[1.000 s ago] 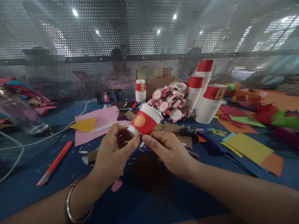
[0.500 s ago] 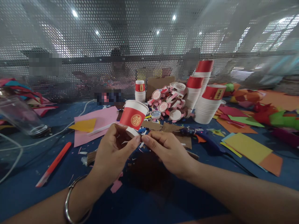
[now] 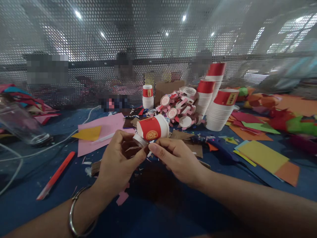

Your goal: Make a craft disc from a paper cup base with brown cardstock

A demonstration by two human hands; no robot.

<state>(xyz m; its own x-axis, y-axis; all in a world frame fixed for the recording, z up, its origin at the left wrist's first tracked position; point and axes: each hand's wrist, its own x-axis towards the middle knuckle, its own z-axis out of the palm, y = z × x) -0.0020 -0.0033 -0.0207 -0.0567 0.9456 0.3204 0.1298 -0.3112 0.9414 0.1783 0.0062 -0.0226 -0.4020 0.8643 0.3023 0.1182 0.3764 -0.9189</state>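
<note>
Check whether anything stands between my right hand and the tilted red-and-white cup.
Nothing visible does: the right hand is close beside the cup, whose white base is in the left hand. The heap of printed discs lies beyond, out of the way.

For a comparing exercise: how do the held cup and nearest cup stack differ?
The held cup is tipped sideways; the cup stack stands upright. The held cup is single; the cup stack, several nested. The held cup shows a round emblem; the cup stack, a rectangular label. Both are red and white.
</note>
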